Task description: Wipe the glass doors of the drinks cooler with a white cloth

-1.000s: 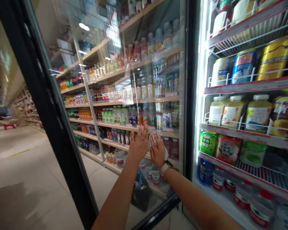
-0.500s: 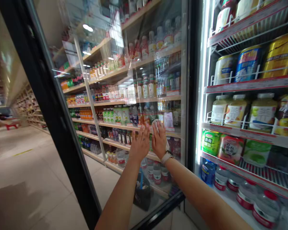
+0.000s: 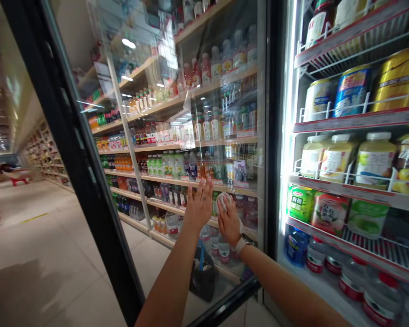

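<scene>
Before me a glass door (image 3: 146, 59) in a black frame stands swung out from a lit drinks fridge. My left hand (image 3: 198, 206) lies flat on the pane, fingers stretched upward, holding nothing. Just to its right, my right hand (image 3: 229, 220) presses a white cloth (image 3: 222, 198) against the glass. Part of the cloth shows above the fingertips and a bit shows beside the palm; the rest is under the hand. A watch with a pale band (image 3: 244, 243) is on the right wrist.
Fridge shelves (image 3: 344, 122) with bottles and cans stand at the right. Through the pane I see wooden shelves (image 3: 163, 179) of drinks and a dark bucket (image 3: 203, 277) with a blue-handled thing. A red stool (image 3: 19, 178) is far left, on pale floor tiles (image 3: 54, 254).
My right hand and the cloth rose slightly on the pane, then slid back down. The left hand stays at nearly the same spot. The view has shifted a little.
</scene>
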Available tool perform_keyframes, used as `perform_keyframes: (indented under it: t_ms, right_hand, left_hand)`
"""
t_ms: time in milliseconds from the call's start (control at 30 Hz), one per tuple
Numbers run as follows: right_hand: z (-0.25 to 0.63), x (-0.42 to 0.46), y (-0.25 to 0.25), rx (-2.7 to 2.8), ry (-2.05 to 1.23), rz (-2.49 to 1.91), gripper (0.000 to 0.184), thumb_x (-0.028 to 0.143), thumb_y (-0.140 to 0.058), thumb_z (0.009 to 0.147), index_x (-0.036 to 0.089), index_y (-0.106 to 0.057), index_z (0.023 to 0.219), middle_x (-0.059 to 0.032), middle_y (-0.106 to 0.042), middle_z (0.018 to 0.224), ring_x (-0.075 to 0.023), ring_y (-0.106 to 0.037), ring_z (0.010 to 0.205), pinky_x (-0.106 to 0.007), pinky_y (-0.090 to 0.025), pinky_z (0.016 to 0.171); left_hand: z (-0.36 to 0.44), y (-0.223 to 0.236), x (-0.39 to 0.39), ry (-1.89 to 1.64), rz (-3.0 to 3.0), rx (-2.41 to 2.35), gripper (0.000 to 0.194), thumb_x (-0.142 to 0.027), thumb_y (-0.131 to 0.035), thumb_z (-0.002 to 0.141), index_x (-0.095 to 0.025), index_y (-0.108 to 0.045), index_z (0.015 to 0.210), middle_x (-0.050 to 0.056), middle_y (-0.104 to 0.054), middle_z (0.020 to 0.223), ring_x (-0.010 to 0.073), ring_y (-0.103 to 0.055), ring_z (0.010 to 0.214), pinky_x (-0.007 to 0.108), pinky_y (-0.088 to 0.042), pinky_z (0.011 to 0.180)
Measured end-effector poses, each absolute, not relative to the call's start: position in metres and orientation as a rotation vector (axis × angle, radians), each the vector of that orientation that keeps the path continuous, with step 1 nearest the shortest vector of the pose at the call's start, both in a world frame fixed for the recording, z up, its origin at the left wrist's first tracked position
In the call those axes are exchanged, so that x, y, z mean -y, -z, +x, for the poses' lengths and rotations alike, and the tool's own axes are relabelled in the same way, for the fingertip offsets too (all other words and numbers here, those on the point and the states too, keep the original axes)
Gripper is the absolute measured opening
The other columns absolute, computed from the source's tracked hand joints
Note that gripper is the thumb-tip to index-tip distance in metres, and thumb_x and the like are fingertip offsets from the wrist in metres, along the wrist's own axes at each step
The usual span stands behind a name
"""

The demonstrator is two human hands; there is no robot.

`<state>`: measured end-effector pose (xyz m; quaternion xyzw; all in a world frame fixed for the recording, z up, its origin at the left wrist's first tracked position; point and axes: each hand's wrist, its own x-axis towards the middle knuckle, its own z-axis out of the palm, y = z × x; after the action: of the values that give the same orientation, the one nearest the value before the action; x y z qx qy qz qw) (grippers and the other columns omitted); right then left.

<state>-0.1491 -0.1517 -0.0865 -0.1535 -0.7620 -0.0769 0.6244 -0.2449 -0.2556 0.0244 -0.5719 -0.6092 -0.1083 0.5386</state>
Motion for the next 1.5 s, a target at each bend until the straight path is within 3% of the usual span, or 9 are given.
perform_keyframes:
  t_ms: [300, 600, 867, 967, 1267, 1500]
  right_hand:
    - [-0.151, 0.142, -0.01, 1.663, 0.168, -0.3, 0.063, 0.018, -0.034, 0.099, 0.03, -0.014, 0.157, -0.0041, -0.018, 0.164, -0.0275, -0.012, 0.152, -0.06, -0.025, 0.12]
    - [-0.154, 0.15, 0.061, 1.717, 0.185, -0.331, 0.067, 0.015, -0.036, 0.095, 0.029, -0.015, 0.157, -0.0046, -0.017, 0.164, -0.0298, -0.013, 0.152, -0.062, -0.03, 0.118]
    - [-0.149, 0.158, 0.117, 1.794, 0.2, -0.374, 0.065, 0.012, -0.038, 0.095, 0.026, -0.022, 0.156, -0.0093, -0.027, 0.161, -0.0305, -0.012, 0.152, -0.063, -0.034, 0.115]
    - [-0.15, 0.158, 0.104, 1.765, 0.189, -0.37, 0.066, 0.01, -0.036, 0.095, 0.028, -0.02, 0.156, -0.0076, -0.027, 0.161, -0.0293, -0.012, 0.152, -0.063, -0.032, 0.116]
    - [-0.158, 0.15, 0.001, 1.655, 0.126, -0.307, 0.064, 0.016, -0.033, 0.098, 0.033, -0.015, 0.156, -0.0034, -0.019, 0.164, -0.027, -0.014, 0.152, -0.061, -0.024, 0.12]
    - [-0.159, 0.159, 0.047, 1.668, 0.136, -0.305, 0.066, 0.013, -0.034, 0.097, 0.031, -0.014, 0.157, -0.0043, -0.02, 0.164, -0.0271, -0.015, 0.152, -0.061, -0.027, 0.12]
  left_hand:
    - [-0.247, -0.024, 0.255, 0.274, -1.336, 1.387, 0.058, -0.024, -0.038, 0.097, -0.012, -0.026, 0.152, 0.007, -0.02, 0.159, 0.0263, -0.004, 0.151, 0.059, -0.003, 0.123]
    - [-0.245, -0.025, 0.257, 0.269, -1.366, 1.435, 0.058, -0.024, -0.036, 0.098, -0.013, -0.021, 0.153, 0.009, -0.019, 0.159, 0.0252, -0.009, 0.15, 0.058, -0.01, 0.123]
    - [-0.245, -0.025, 0.255, 0.265, -1.373, 1.444, 0.061, -0.024, -0.037, 0.098, -0.011, -0.017, 0.153, 0.01, -0.02, 0.159, 0.0257, -0.007, 0.15, 0.059, -0.01, 0.122]
    - [-0.245, -0.025, 0.256, 0.271, -1.375, 1.438, 0.061, -0.024, -0.038, 0.097, -0.01, -0.016, 0.153, 0.01, -0.019, 0.158, 0.0256, -0.004, 0.15, 0.059, -0.009, 0.122]
    - [-0.248, -0.024, 0.256, 0.316, -1.396, 1.427, 0.061, -0.023, -0.038, 0.097, -0.013, -0.017, 0.153, 0.011, -0.02, 0.158, 0.0241, -0.008, 0.15, 0.059, -0.008, 0.123]
    - [-0.247, -0.024, 0.256, 0.304, -1.392, 1.425, 0.06, -0.022, -0.038, 0.096, -0.013, -0.021, 0.153, 0.008, -0.02, 0.158, 0.0234, -0.003, 0.15, 0.058, -0.008, 0.123]
